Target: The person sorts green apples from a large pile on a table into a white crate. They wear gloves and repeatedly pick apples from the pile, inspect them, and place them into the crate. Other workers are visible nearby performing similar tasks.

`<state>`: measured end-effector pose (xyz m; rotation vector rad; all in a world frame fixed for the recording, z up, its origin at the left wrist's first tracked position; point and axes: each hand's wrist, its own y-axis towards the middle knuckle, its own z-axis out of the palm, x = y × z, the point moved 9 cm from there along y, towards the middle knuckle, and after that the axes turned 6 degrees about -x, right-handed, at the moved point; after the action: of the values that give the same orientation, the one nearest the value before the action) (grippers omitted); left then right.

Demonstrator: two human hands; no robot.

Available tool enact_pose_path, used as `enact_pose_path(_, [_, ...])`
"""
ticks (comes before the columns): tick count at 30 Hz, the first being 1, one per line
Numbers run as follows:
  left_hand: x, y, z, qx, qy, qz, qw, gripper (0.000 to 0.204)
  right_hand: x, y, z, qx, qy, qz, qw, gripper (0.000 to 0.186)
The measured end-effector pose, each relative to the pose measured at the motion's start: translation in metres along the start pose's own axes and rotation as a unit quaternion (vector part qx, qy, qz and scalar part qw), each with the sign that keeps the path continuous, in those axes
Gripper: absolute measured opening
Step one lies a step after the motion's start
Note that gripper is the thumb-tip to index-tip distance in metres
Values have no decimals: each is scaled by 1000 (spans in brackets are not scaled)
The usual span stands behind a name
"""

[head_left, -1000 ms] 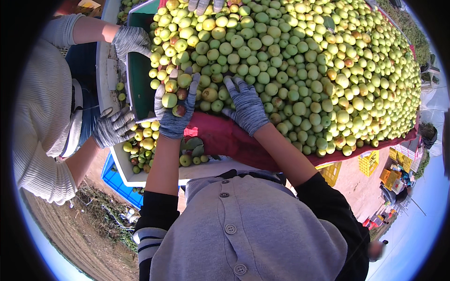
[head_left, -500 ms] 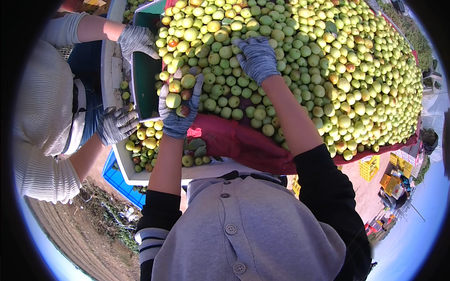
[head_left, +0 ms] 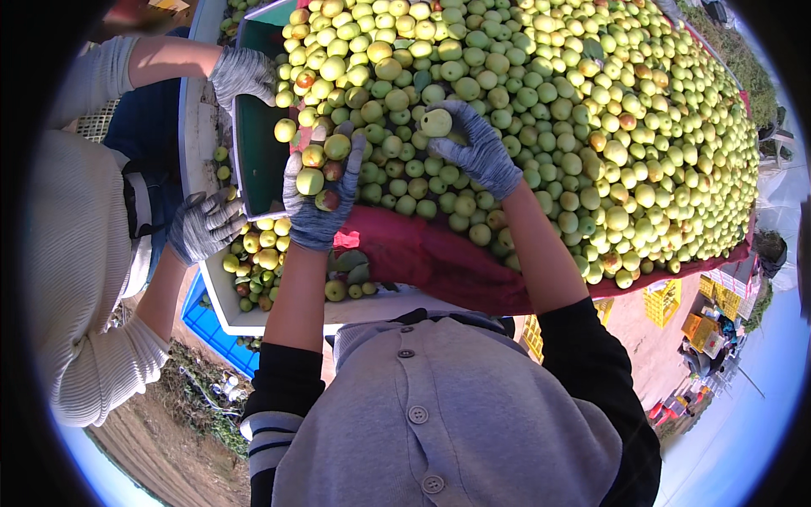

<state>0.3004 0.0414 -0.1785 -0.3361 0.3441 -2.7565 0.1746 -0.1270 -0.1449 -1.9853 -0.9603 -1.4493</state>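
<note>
A broad heap of small round yellow-green fruit (head_left: 549, 118), jujubes by their look, some with red-brown patches, fills the upper middle and right. My gloved left hand (head_left: 315, 221) is palm up at the heap's left edge, cupping several jujubes (head_left: 310, 181) in its curled fingers. Over the heap, my gloved right hand (head_left: 486, 156) grips a single pale green jujube (head_left: 436, 123) between thumb and fingers. Just left of my left hand stands a dark green chute or tray (head_left: 256, 156) with a pale rim.
A co-worker's gloved hands (head_left: 242, 74) are beside the green tray, the lower one spread open. Below it, a white bin (head_left: 221, 291) holds more jujubes. Red cloth (head_left: 439, 258) lines the heap's near edge. A blue crate (head_left: 221, 334) and yellow crates (head_left: 662, 302) stand lower down.
My right hand has drawn back slightly toward me, turned, and lifted a jujube off the heap. My left hand keeps its jujubes almost in place. The co-worker's body has shifted slightly.
</note>
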Motion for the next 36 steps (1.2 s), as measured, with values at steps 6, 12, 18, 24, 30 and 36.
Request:
enact_pose_path(6, [2, -2, 2, 20, -8, -14, 1000, 55, -4, -14, 6, 31, 257, 81, 963, 46])
enact_pose_path(12, [1, -2, 3, 28, -19, -5, 999, 56, -18, -17, -25, -27, 398, 177, 900, 44])
enact_pose_path(18, [0, -1, -2, 18, -34, -19, 999, 61, -23, 22, -107, -159, -383, 82, 906, 32])
enact_pose_path(24, [15, -5, 9, 61, -57, -18, 996, 62, -34, 20, -41, 37, -438, 167, 882, 38])
enact_pose_path(30, [61, -4, 22, 99, 31, -8, 995, 59, 26, -17, 11, -174, 273, 129, 937, 23])
enact_pose_path(36, [46, 7, 15, -14, 61, 106, 992, 54, 108, -23, 51, -124, -192, -241, 943, 30])
